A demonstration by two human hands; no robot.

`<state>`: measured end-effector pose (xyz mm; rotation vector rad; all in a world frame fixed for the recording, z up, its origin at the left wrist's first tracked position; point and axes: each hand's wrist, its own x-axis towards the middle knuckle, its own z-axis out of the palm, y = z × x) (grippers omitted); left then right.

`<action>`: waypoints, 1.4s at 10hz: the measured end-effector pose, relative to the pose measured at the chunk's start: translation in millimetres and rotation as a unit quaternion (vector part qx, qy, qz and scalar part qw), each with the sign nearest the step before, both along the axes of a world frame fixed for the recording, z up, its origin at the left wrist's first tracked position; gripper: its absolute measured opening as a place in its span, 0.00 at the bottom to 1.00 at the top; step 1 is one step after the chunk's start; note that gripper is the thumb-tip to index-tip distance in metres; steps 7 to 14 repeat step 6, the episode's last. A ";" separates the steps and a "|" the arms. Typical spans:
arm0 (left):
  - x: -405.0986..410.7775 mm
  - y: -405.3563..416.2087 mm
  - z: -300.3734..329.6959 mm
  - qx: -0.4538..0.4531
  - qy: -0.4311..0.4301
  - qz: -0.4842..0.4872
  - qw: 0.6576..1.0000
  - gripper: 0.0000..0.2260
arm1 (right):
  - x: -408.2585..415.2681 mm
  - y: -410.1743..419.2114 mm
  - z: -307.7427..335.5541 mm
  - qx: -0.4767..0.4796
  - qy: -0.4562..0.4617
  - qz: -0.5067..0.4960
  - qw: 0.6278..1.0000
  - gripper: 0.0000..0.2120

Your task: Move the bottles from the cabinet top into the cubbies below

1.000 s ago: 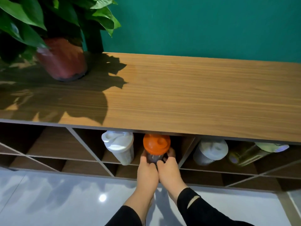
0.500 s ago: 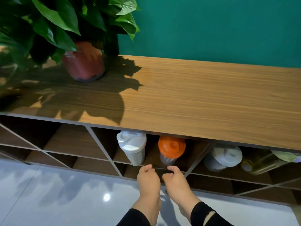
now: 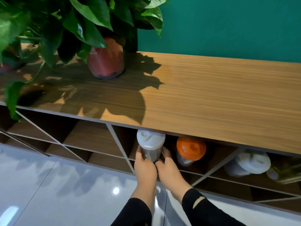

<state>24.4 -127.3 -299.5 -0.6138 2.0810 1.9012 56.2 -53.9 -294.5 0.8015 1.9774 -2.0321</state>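
A white-lidded bottle stands in a cubby under the wooden cabinet top. My left hand wraps its left side and my right hand grips its right side. In the same cubby, just to the right, stands an orange-lidded bottle. One cubby further right holds a second white-lidded bottle leaning over, and a greenish bottle lies beside it at the frame's edge, blurred.
A potted plant in a red pot with big green leaves stands on the cabinet top's left part, against the teal wall. Diagonal dividers form cubbies to the left. A glossy pale tiled floor lies below.
Both hands let go of the orange-lidded bottle, drew back, then shifted left and closed around the white-lidded bottle. The view has swung left and nearer.
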 end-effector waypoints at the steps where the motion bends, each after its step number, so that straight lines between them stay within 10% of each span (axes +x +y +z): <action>1: 2.6 0.2 4.7 0.002 0.005 0.016 1.000 0.24 | -12.1 2.7 -4.7 0.019 -0.014 -0.001 1.000 0.34; 14: -1.6 -4.0 -20.7 -0.007 -0.115 0.090 0.989 0.23 | -6.9 -2.6 -4.7 0.069 -0.027 -0.022 0.997 0.31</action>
